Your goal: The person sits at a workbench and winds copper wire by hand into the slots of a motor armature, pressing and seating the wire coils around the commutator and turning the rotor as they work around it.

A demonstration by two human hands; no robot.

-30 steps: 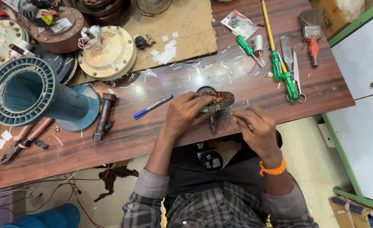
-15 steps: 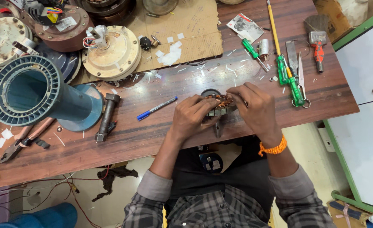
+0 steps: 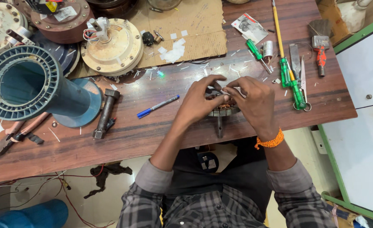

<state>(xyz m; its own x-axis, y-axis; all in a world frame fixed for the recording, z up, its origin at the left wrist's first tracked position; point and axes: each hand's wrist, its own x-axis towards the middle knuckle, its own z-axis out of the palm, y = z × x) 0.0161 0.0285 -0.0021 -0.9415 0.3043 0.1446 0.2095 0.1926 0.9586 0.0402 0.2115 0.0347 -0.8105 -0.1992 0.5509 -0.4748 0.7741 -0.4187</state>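
Landmark: the round motor winding core (image 3: pixel 223 110) is sitting at the near edge of the wooden desk (image 3: pixel 152 131), a short shaft sticking out below it toward the person.
Far left of the core: a big blue-grey spool (image 3: pixel 30 84) is lying on its side, with pliers (image 3: pixel 9 137) resting near the desk edge below it.
Left of the core: a dark bolt (image 3: pixel 105 113) and a blue pen (image 3: pixel 157 106) are lying apart from each other.
Left hand (image 3: pixel 201 100): its grip is curling over the core's left side, fingertips pinched nearly closed on the top rim.
Right hand (image 3: pixel 254 101): its grip is covering the core's right side, fingers pinching a thin pale strip (image 3: pixel 225 91) at the top; an orange wristband (image 3: pixel 270 140) is circling the wrist.
Right of the core: green-handled screwdrivers (image 3: pixel 291 80) are lying just beside scissors (image 3: pixel 302 86).
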